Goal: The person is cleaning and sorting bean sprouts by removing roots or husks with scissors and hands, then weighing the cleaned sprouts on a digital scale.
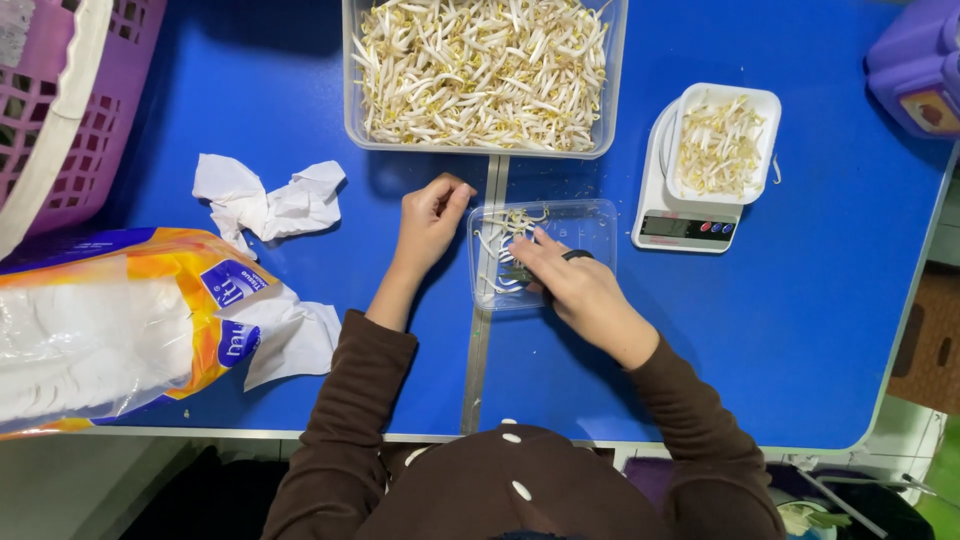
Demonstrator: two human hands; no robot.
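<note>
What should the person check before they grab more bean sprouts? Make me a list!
1. Small clear tray sits flat on the blue table: ok.
2. Right hand is in that tray, on the few sprouts there: ok.
3. Left hand is free: cannot tell, its fingers are curled and may hide a sprout.
4. Big clear tub of sprouts is close ahead of the hands and still well filled: ok.
5. White tray of sprouts sits squarely on the scale: ok.
6. Scale display can be read: cannot tell, too small.
</note>
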